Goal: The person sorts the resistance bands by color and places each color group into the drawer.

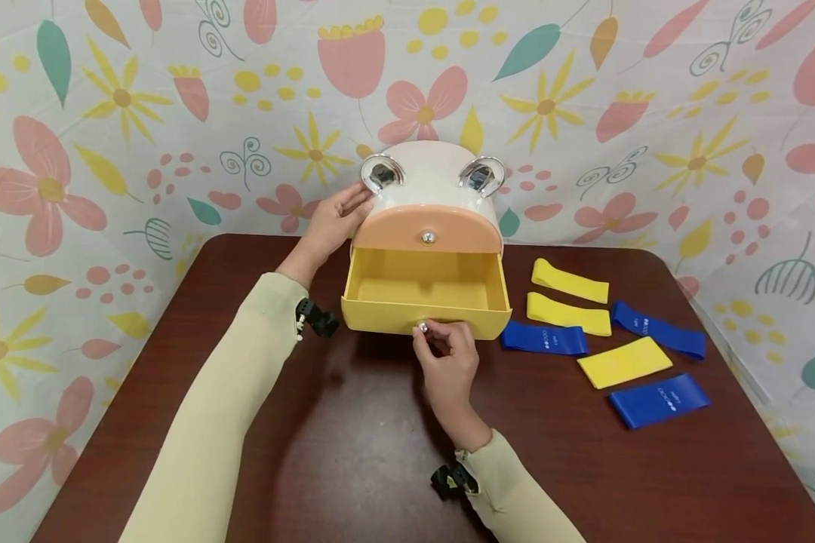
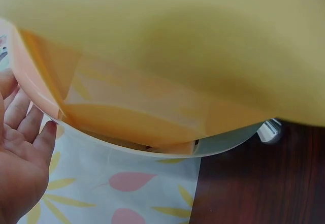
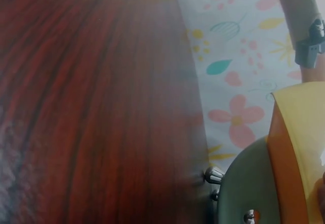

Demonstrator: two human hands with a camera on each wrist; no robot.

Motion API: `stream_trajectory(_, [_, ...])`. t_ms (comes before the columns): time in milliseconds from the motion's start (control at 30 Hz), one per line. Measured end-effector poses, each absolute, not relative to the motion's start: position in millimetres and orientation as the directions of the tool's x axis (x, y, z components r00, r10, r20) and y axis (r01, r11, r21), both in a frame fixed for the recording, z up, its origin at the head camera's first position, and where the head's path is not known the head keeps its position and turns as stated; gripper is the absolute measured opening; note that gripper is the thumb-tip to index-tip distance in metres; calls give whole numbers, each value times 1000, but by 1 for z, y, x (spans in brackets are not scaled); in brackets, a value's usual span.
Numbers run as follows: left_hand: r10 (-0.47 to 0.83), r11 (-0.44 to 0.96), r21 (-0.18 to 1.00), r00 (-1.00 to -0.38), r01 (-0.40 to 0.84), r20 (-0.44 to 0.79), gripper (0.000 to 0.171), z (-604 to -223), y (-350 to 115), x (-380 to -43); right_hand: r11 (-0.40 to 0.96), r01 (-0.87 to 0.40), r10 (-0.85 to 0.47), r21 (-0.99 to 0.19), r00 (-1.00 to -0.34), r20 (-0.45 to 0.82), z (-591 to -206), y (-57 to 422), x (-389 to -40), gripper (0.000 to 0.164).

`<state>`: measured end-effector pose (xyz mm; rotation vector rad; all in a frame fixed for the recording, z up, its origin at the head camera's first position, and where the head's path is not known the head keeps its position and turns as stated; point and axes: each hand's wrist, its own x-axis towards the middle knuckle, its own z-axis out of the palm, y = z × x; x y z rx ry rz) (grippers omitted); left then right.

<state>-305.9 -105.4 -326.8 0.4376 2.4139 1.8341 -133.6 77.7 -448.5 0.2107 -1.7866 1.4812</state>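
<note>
A small frog-faced storage box (image 1: 431, 177) with a white top and two silver eyes stands on the table. Its lower yellow drawer (image 1: 426, 315) is pulled out, and the inside shows no contents. Above it, the orange upper drawer (image 1: 394, 228) is closed. My left hand (image 1: 339, 220) rests against the box's left side by the eye, fingers extended; the left wrist view shows this hand (image 2: 25, 142) at the rim. With thumb and finger, my right hand (image 1: 448, 369) pinches the silver knob (image 1: 422, 327) on the yellow drawer's front.
Right of the box lie yellow resistance bands (image 1: 570, 280) and blue resistance bands (image 1: 659, 401), flat on the dark wooden table (image 1: 353, 452). One blue band (image 1: 545, 338) lies close by the drawer's right corner. A flower-printed cloth (image 1: 244, 113) hangs behind the table.
</note>
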Motion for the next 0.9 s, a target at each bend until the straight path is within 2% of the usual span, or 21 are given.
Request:
stream_trajectory(267, [250,210,963,-962,167,112,64,-326,-104,-302,301,-606,305,-736,-670,676,-451,81,-134,14])
stream_trajectory(400, [248,200,966,-962,162,110,63,-327,-104,-302,316,-603,249,-732,-692,678,-449,87,-132,17])
stream_trajectory(567, [255,218,961,-961,169,112,61,-328,-105,-302,366,-563,134,-741,-756,641,-437,101,-127,22])
stream_trajectory(700, [264,230,958,-958,173,110,61,-329,-105,-303,385,-493,65,-780,-828,556,-423,116,-118,25])
stream_trajectory(767, [266,229,958,-958,171,107,61,-329,-105,-304,399,-458,67,-794,-849,524,-415,126,-113,23])
stream_trajectory(900, [271,230,958,-957,170,104,60,-329,-105,-305,397,-343,157,-851,-888,431,-397,150,-105,18])
